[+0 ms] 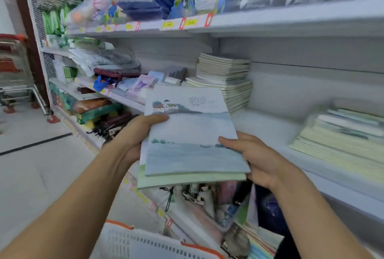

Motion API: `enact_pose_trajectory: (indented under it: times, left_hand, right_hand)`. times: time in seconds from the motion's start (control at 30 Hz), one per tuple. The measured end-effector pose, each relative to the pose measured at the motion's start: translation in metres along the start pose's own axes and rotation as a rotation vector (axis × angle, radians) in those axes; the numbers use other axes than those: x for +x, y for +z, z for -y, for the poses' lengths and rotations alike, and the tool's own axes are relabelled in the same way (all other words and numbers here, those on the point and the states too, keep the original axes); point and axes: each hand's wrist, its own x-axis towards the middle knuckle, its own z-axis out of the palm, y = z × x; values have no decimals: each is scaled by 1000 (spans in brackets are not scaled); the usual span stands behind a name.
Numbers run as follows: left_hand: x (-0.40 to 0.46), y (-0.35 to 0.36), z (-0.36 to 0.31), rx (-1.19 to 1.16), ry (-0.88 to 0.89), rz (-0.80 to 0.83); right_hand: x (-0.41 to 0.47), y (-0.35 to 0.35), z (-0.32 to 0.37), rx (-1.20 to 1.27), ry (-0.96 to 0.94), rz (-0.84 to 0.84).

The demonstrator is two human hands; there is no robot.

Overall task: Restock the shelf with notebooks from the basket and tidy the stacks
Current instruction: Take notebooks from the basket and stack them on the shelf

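Note:
I hold a small stack of notebooks (191,138) in front of the shelf; the top cover is a pale blue watercolour with a little house, and a green one lies beneath. My left hand (141,134) grips the stack's left edge, thumb on the cover. My right hand (253,157) grips its right lower corner. The white basket (145,242) with orange trim sits at the bottom, below my arms. On the white shelf (270,130) stand a tall notebook stack (224,78) behind and a wider stack (342,136) at the right.
An upper shelf (270,19) with price tags carries bags and packets. Pencil cases and packets crowd the shelves at left. A lower shelf below my hands holds more stationery (218,200). Metal shopping trolleys (14,71) stand on the tiled floor at far left.

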Motion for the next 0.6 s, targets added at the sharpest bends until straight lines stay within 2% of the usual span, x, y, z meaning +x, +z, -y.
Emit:
enact_pose_trajectory:
  times: [0.13,0.23,0.33,0.47,0.6]
  left_hand:
    - [28,63,-11,188,17,95]
    - [42,89,-1,398,16,171]
    - [48,100,12,554,60,288]
    - [55,103,9,457,116,452]
    - [67,101,10,562,158,645]
  right_hand:
    - [-15,-30,6,96,-215,-281]
    - [-14,-48,12,98,-224,-461]
    - [-8,-65,16,11,-183,-524]
    - [-22,-82,16,-12,-231,-585]
    - [-22,-81,10,30,-290,-645]
